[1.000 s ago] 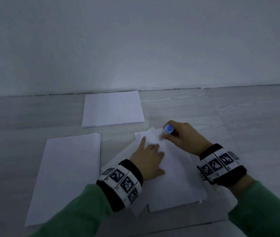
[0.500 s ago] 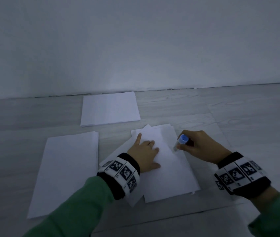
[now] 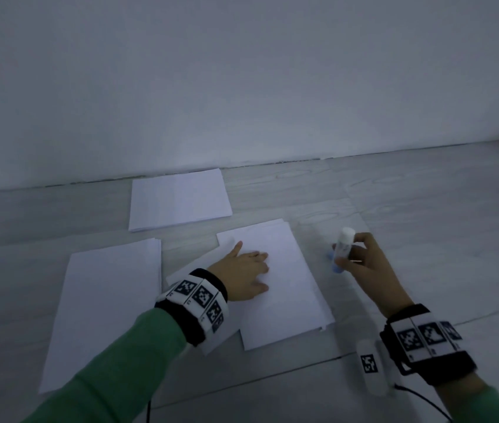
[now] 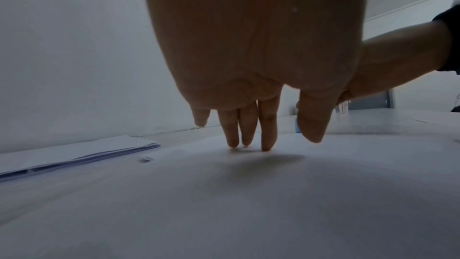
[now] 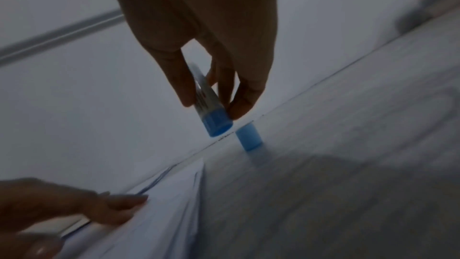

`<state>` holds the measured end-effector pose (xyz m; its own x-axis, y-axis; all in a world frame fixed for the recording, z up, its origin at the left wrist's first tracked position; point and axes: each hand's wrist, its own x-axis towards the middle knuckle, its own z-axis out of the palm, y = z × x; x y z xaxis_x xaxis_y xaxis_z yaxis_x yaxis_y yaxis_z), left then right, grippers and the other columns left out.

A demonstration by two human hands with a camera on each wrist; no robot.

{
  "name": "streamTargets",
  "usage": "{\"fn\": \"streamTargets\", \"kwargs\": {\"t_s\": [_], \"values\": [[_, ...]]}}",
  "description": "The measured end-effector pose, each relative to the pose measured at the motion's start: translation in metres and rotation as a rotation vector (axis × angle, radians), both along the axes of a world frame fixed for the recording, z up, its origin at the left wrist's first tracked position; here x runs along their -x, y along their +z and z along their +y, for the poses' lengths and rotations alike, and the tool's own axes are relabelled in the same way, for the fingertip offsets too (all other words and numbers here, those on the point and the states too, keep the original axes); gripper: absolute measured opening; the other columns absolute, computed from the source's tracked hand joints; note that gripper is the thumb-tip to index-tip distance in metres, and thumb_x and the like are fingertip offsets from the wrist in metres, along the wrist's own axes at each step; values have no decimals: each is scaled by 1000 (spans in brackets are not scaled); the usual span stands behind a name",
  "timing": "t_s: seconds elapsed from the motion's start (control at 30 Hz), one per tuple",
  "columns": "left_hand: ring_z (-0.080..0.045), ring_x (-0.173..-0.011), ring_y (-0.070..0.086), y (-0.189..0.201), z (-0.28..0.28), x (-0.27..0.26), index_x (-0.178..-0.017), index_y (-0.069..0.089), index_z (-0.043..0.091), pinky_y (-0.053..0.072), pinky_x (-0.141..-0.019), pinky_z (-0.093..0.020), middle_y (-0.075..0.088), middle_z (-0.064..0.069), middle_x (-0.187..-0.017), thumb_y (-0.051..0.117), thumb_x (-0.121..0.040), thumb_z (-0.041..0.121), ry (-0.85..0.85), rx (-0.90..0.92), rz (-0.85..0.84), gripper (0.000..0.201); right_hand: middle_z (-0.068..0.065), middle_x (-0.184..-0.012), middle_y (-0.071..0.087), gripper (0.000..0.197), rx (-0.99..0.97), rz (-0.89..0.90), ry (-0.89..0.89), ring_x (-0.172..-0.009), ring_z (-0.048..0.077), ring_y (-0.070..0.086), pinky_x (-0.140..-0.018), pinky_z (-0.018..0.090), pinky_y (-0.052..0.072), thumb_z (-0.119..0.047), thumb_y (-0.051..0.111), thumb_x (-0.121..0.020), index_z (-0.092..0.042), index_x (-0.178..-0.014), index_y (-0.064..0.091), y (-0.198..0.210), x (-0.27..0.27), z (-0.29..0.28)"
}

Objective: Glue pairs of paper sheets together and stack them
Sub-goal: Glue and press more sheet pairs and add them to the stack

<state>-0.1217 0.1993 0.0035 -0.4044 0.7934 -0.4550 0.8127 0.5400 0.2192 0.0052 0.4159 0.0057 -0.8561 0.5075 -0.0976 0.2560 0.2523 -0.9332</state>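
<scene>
Mid-task: left hand [image 3: 243, 271] flat on sheet [image 3: 284, 285]; right hand [image 3: 361, 264] pinches glue stick [image 3: 343, 248] near cap [image 5: 248, 138]; piles [image 3: 104, 312] remain.

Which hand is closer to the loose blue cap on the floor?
Right. The right hand, holding the glue stick, hovers just above the blue cap; the left hand rests on the paper, farther away.

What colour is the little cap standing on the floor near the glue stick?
Light blue. The cap shows best in the right wrist view, just below the glue stick.
</scene>
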Motion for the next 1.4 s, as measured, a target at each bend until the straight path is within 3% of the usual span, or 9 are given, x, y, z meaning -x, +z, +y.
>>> {"fn": "streamTargets", "kwargs": {"t_s": [0.13, 0.47, 0.6, 0.7, 0.8, 0.9, 1.03, 1.17, 1.4], "values": [[-11, -146, 1, -4, -6, -3, -145, 30, 17, -10, -115, -32, 4, -1, -158, 35, -100, 37, 80, -176, -9, 50, -1, -87, 60, 29, -299, -79, 8, -76, 9, 59, -56, 8, 43, -8, 71, -80, -12, -96, 47, -8, 2, -4], [-8, -145, 1, -3, -63, -9, -147, 25, 23, -6, -114, -25, 1, 1, -158, 40, -98, 38, 277, -325, -62, 53, -1, -82, 61, 36, -373, -125, 22, -73, 12, 59, -53, 9, 37, -10, 76, -75, -11, -91, 45, -17, -4, -2], [-6, -144, 4, 5, -95, -11, -147, 24, 24, -3, -110, -16, 3, 3, -157, 45, -96, 37, 381, -382, -91, 56, 5, -96, 54, 60, -298, -53, -89, -88, 23, 55, -69, 25, 44, -9, 82, -67, -8, -111, 42, -4, -11, -10], [-8, -141, 18, 11, -130, -13, -143, 32, 26, 8, -106, -12, 17, 4, -155, 54, -91, 38, 472, -379, -60, 58, 8, -104, 47, 59, -583, 194, -208, -90, 22, 49, -73, 34, 43, -18, 83, -67, -5, -110, 46, 12, -20, -25], [-9, -138, 24, 13, -164, -17, -139, 39, 26, 13, -107, -14, 26, 5, -152, 60, -87, 41, 520, -261, -17, 58, 8, -94, 55, 36, -796, 340, 10, -86, 18, 48, -76, 19, 35, -16, 77, -74, -3, -100, 55, 24, -18, -59], [-10, -133, 27, 13, -188, -26, -133, 45, 28, 19, -107, -17, 33, 5, -146, 65, -83, 44, 549, -171, -30, 57, 8, -95, 63, 18, -797, 272, 401, -91, 23, 57, -79, 14, 33, -7, 69, -81, -7, -98, 63, 20, -3, -102], [-11, -132, 23, 12, -203, -39, -136, 41, 31, 21, -104, -18, 29, 6, -144, 69, -76, 50, 482, -69, -14, 70, 2, -131, 52, 34, -833, 6, 804, -123, 19, 42, -100, 24, 33, -16, 47, -94, -15, -128, 53, -1, 22, -147], [-11, -135, 20, 8, -206, -46, -139, 36, 30, 23, -107, -21, 23, 6, -149, 69, -79, 45, 476, -46, -24, 71, 0, -146, 32, 46, -957, -238, 894, -133, 18, 29, -102, 30, 33, -22, 41, -95, -24, -141, 37, -8, 37, -166], [-12, -139, 22, 12, -210, -40, -134, 48, 27, 17, -109, -20, 21, 4, -154, 67, -84, 36, 518, -67, -122, 55, 4, -144, 32, 48, -1039, -338, 902, -130, 23, 30, -98, 33, 37, -26, 39, -95, -26, -143, 35, -10, 46, -177]]}}
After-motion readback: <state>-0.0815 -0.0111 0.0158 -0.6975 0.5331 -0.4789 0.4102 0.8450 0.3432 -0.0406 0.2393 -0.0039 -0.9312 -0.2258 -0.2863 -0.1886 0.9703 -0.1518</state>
